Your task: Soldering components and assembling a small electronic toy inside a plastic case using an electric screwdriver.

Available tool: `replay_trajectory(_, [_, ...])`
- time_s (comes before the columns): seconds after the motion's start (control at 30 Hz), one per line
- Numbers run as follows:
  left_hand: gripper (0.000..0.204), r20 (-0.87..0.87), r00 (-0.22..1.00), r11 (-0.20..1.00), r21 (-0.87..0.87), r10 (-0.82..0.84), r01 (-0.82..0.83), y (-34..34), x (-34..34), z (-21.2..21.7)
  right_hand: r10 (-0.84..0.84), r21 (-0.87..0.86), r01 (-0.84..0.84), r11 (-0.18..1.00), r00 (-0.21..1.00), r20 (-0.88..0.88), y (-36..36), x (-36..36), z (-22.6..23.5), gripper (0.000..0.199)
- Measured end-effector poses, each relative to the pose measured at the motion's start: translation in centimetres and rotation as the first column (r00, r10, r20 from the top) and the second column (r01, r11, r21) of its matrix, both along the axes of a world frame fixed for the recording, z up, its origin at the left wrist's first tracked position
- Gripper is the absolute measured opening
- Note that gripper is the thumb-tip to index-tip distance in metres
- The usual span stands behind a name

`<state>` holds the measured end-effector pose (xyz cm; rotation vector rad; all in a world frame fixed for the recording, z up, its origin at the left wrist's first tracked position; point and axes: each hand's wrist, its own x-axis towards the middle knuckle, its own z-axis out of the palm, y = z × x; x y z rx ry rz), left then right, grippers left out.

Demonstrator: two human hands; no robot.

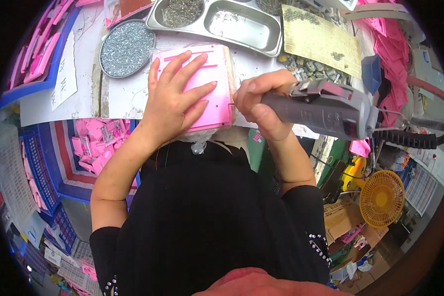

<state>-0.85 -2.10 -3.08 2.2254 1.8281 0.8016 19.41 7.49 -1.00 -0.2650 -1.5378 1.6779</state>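
A flat pink plastic panel [219, 93] with slots and small holes lies on a padded block wrapped in clear plastic, at the table's near edge. My left hand [172, 96] rests flat on it, fingers spread. My right hand [266, 106] is wrapped round the front of a grey electric screwdriver [325, 113], held almost level to the right of the panel. Its thin bit reaches the panel's right edge; whether they touch I cannot tell. Beyond the panel is a round dish [127, 48] full of small silvery screws.
A divided metal tray [244, 29] with small metal parts stands at the back. To its right, a yellowish card [320, 39] lies over many small parts. Pink pieces fill a blue crate [59, 163] at lower left. A coiled cord [404, 138] trails from the screwdriver; a yellow fan [382, 198] stands at right.
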Motion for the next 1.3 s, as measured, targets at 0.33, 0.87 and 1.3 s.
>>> replay_trajectory(0.33, [0.033,0.024,1.000,1.000,-0.009,0.004,-0.003,-0.3,-0.3,-0.1,0.049,0.035,-0.046,0.998,0.992,-0.116,0.2,-0.3,2.4,0.029])
replay_trajectory(0.87, [0.034,-0.037,0.998,0.982,0.179,-0.049,0.055,3.0,-4.8,1.6,0.020,0.140,0.001,0.990,0.989,-0.149,3.2,0.1,5.5,0.036])
replay_trajectory(1.3, [0.048,0.462,-0.885,-0.012,-0.887,-0.059,-0.462,-43.2,-20.0,-31.0,-0.079,0.025,0.085,0.996,0.981,-0.176,6.3,-0.9,3.9,0.030])
